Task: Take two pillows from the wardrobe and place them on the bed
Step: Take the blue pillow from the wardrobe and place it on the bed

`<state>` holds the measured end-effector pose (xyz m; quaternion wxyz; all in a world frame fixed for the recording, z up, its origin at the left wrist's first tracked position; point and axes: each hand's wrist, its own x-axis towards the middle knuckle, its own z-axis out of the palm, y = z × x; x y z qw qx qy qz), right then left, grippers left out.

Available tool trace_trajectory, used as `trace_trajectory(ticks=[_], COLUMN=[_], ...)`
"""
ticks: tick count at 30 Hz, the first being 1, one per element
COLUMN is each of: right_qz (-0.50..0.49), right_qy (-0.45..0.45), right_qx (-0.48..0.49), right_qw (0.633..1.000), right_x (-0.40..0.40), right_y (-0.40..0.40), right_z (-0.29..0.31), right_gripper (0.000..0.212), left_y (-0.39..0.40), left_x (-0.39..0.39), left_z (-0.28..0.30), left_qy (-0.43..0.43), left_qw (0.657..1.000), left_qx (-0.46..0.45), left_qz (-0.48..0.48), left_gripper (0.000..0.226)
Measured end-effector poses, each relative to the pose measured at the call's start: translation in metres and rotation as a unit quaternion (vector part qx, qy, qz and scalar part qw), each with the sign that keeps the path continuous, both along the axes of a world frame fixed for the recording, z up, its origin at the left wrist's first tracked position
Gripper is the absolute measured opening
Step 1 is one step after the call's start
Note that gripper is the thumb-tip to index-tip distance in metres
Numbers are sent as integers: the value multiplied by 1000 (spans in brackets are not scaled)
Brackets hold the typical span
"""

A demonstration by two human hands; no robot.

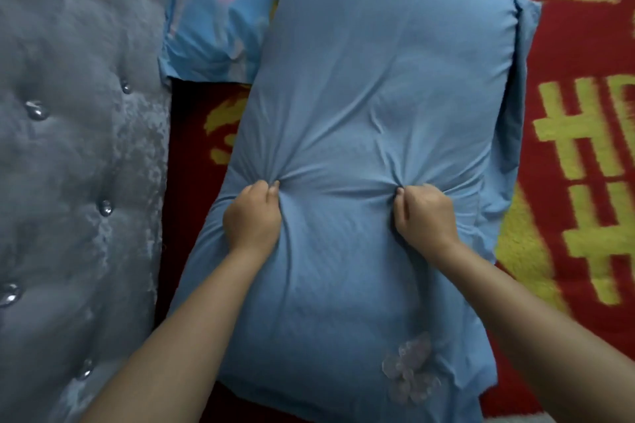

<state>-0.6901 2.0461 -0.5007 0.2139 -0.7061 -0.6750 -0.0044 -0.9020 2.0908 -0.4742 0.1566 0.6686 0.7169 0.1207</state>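
Note:
A plain light-blue pillow (371,86) fills the middle of the head view, over the red and yellow blanket of the bed (580,154). It bears a pale embroidered flower near its lower end. My left hand (251,216) pinches a bunch of its cover on the left side. On the right side my right hand (424,215) grips another bunch, and the cloth wrinkles toward both fists. A second pillow (223,21), blue with yellow and pink print, lies at the top left, its right edge tucked under the plain one.
A grey tufted headboard (75,148) with shiny buttons runs down the whole left side. A dark gap (187,148) shows between it and the pillows. The blanket stretches away to the right.

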Motion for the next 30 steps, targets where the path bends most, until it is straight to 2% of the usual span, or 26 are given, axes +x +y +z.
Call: trace_trajectory(ticks=[3,7,14,19,21,22,23,24,25,27,30], right_qz=[-3,69,130,161,174,191,207,192,170,171,184], right_qy=[46,61,131,131,95,60,13,-1,0,-11,-13], right_qx=[28,61,79,50,29,-38,-152,-246,-288,-303,-285], right_qw=[999,994,980,977,980,979,966,950,943,938,941], right_x=[-8,-20,-74,-97,-104,-106,-108,-109,-110,-111,-106], right_y=[-9,-25,-42,-37,-32,-30,-32,-38,-48,-69,-83], right_z=[32,69,131,124,99,85,68,53,42,32,27], right_gripper=[40,39,34,26,26,28,32,31,26,16,24], left_y=[-12,-45,-109,-111,-104,-103,-107,-113,-122,-138,-153], left_x=[3,-7,-51,-74,-87,-95,-100,-103,-104,-98,-91], left_z=[23,55,105,94,76,63,49,36,25,12,12], left_qy=[-52,-76,-102,-102,-89,-67,-37,-11,6,32,60], left_qw=[996,984,939,933,944,955,966,972,973,973,978], left_qx=[37,73,160,154,124,85,29,-32,-82,-131,-127], left_qz=[58,143,286,309,293,275,253,232,216,186,152], left_gripper=[36,37,34,37,36,35,32,28,25,24,29])
